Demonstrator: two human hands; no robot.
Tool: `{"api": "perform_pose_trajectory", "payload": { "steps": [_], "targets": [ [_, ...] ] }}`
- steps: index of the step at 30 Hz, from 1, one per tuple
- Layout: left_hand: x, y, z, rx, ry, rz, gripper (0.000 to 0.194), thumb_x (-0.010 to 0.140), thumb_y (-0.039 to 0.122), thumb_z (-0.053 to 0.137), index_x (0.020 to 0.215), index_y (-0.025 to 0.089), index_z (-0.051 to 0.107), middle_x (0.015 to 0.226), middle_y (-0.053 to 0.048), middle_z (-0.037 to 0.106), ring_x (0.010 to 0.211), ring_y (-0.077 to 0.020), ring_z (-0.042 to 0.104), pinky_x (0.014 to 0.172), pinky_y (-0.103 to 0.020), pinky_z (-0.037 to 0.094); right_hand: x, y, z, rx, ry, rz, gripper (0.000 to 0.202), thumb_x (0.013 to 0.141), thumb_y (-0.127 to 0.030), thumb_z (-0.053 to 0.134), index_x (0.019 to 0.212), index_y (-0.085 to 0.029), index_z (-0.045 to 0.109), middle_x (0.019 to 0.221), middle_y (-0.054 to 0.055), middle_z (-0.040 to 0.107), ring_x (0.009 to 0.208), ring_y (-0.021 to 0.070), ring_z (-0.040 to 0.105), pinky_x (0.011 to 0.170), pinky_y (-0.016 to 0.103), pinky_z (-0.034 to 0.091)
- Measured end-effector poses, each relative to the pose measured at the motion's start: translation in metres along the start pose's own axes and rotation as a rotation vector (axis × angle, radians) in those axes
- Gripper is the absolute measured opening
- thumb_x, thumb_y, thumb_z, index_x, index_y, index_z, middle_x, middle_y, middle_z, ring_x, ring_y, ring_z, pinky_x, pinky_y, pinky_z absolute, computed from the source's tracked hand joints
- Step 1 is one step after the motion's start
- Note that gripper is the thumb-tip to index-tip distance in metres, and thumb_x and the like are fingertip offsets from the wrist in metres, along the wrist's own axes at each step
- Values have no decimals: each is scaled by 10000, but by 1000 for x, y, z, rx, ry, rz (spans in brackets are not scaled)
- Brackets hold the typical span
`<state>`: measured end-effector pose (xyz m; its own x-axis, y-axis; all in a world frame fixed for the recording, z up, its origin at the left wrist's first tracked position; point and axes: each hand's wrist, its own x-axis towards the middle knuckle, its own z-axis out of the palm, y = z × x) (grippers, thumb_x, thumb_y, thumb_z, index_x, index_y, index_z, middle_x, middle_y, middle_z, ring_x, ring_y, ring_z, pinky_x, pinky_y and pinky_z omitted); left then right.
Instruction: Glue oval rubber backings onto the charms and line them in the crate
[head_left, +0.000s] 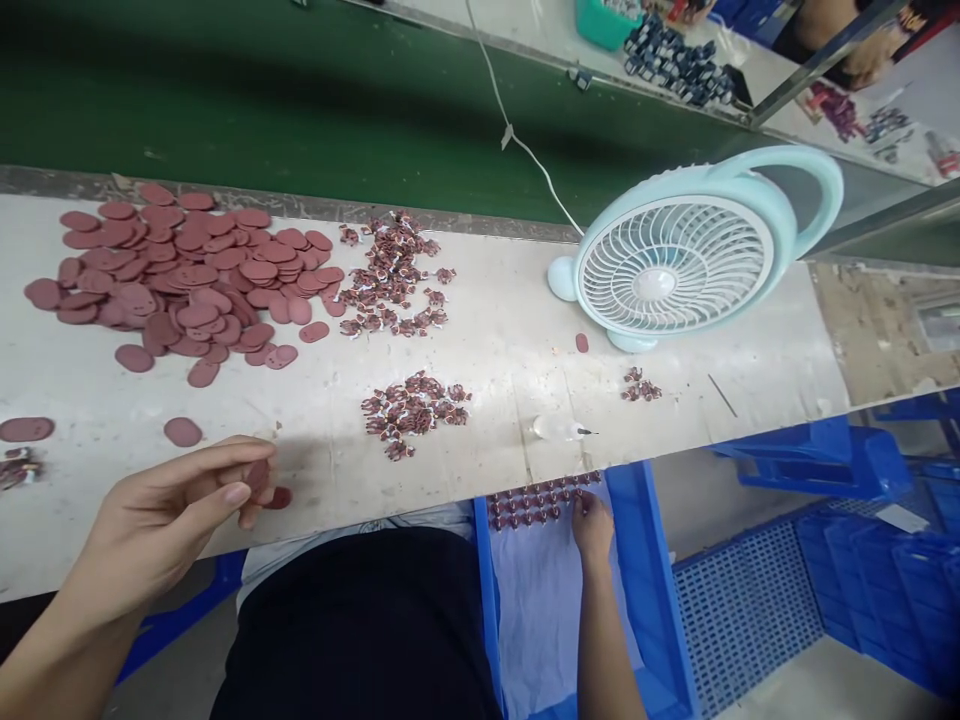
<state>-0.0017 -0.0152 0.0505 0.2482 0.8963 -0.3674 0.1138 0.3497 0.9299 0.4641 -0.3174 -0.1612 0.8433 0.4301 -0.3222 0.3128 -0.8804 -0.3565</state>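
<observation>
Over the table's near edge, my left hand [180, 510] pinches a reddish-brown oval disc [257, 477] between thumb and fingers. Another disc [279, 498] lies just beyond its fingertips, and a single oval disc [183, 432] lies on the table behind the hand. My right hand [592, 525] reaches down into a blue crate [664, 600] lined with pale cloth. Its fingers are closed on a small brown figurine at the right end of the rows of figurines [529, 503]; the fingers partly hide that piece.
A large heap of oval discs [195, 270] covers the table's left. Small brown pieces lie in two piles, one farther back [394, 270] and one nearer [412, 408]. A clear bottle with a dark needle tip [556, 428] lies near the edge. A light-blue fan [675, 260] stands right.
</observation>
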Motion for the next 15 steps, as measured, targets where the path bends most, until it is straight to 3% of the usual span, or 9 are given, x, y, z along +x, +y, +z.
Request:
{"api": "perform_pose_trajectory", "payload": {
  "steps": [5,11,15],
  "targets": [
    [1,-3,-2,-58,76,-126,248,711,361,894,931,268,829,891,-51,780,669,-191,656,566,-301,553,-4,-10,-7,38,-9,3,349,968,-395,656,1240,-177,629,1247,84,651,1065,229,662,906,446,580],
    [3,-5,3,-110,89,-111,274,684,364,909,924,262,824,883,-46,779,656,-191,655,540,-298,538,-13,-27,-19,160,-24,-14,331,964,-396,662,1211,-176,642,1220,73,660,1048,227,666,890,431,584],
    [2,-9,-3,-143,91,-132,289,723,361,892,990,290,810,931,-34,781,655,-163,622,568,-303,539,-21,-45,-34,297,23,-20,298,962,-392,668,1160,-169,655,1142,55,676,966,201,678,825,383,596]
  ]
}}
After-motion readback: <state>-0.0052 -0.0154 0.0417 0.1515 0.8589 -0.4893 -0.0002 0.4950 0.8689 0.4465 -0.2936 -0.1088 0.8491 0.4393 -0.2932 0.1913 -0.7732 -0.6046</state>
